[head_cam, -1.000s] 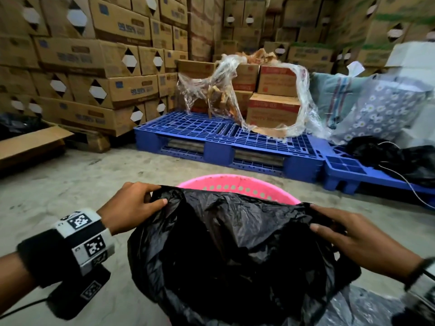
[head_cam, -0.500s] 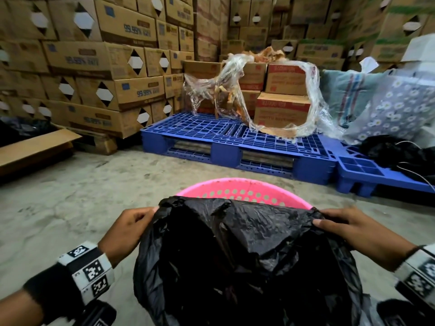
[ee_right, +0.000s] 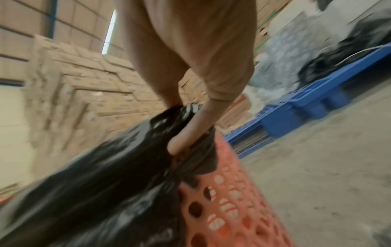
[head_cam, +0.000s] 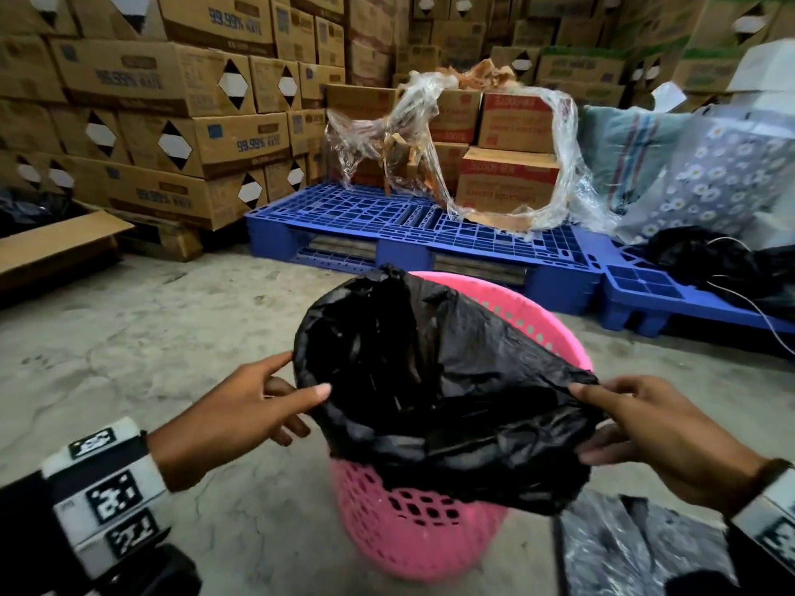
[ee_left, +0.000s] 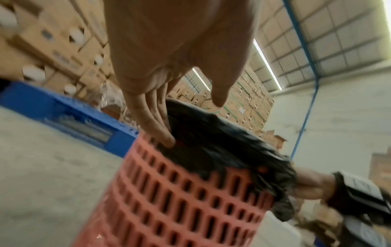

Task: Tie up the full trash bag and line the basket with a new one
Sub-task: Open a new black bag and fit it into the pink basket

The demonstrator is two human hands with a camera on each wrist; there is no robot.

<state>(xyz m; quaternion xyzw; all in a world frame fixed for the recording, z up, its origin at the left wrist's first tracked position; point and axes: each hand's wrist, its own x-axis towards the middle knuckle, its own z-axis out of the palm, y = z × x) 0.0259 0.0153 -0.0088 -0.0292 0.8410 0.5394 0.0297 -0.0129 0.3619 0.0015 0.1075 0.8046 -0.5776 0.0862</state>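
both grips (head_cam: 241, 406) (head_cam: 654, 428) pinch one black bag (head_cam: 434, 393), seemingly over one pink basket (head_cam: 413, 531).

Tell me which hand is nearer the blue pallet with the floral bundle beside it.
Right. The right hand pinches the black bag on the side toward that blue pallet; the left hand holds the bag's opposite edge, farther away.

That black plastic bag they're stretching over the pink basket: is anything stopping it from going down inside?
Nothing visible does. The black plastic bag is held over the pink perforated plastic basket, its near edge draped over the rim. The left hand and right hand pinch opposite edges. The basket's inside is hidden by the bag.
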